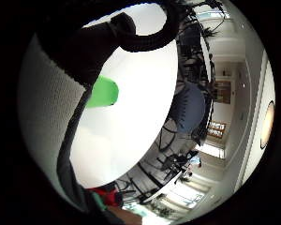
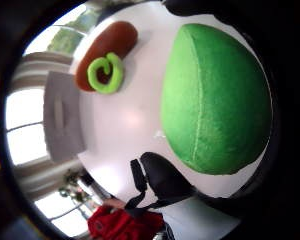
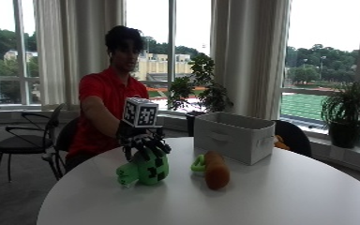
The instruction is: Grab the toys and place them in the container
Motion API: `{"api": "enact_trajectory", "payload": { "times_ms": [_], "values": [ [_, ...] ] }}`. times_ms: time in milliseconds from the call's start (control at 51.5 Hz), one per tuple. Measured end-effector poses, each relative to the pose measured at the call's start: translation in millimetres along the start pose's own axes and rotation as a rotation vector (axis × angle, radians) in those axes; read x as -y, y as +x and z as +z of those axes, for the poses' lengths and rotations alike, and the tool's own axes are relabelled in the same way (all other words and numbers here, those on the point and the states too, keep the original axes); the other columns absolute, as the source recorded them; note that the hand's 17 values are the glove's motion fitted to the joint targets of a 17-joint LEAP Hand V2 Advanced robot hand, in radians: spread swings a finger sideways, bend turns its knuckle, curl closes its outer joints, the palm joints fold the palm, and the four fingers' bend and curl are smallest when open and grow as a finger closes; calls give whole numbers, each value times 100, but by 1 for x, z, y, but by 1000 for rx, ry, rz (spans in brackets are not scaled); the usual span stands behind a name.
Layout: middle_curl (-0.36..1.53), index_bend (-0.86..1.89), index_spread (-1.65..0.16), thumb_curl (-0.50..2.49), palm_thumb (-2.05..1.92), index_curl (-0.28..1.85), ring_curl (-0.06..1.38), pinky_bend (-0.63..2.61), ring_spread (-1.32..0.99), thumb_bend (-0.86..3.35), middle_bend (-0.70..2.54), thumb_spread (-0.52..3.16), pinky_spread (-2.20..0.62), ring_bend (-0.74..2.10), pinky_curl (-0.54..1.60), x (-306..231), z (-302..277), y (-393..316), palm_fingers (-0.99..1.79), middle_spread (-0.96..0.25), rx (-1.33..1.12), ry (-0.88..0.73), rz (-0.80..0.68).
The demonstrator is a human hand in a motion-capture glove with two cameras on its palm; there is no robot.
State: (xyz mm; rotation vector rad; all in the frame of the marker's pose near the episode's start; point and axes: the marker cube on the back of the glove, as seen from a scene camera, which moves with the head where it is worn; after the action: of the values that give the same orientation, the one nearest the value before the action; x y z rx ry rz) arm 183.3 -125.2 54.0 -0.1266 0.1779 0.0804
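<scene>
A green plush toy (image 3: 144, 172) with black patches sits on the round white table (image 3: 280, 197), near its left side. My gloved right hand (image 3: 144, 143) is on top of it, fingers curled down over its upper part. The thumb side palm view is largely filled by the green toy (image 2: 215, 100), with a black fingertip (image 2: 162, 180) beside it. In the little finger side view only an edge of the green toy (image 1: 103, 91) shows. To its right lies a brown plush toy (image 3: 216, 169) with a green curled piece (image 3: 198, 163). Behind that stands the grey fabric container (image 3: 233, 137).
A black chair (image 3: 18, 136) stands off the table's left. Another chair (image 3: 292, 133) is behind the container. Potted plants (image 3: 198, 89) line the window sill. The person's other hand is not in sight.
</scene>
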Motion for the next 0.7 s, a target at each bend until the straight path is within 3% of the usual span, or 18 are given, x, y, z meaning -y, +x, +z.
{"api": "enact_trajectory", "payload": {
  "times_ms": [428,700],
  "values": [
    [41,12,-39,32,-2,23,31,111,-20,-4,20,97,3,61,35,9,18,-11,-6,-15,74,-53,-66],
    [39,8,-39,32,0,18,31,125,-20,-3,18,97,1,64,38,6,28,-18,-7,-14,-15,-133,-117]
  ]
}}
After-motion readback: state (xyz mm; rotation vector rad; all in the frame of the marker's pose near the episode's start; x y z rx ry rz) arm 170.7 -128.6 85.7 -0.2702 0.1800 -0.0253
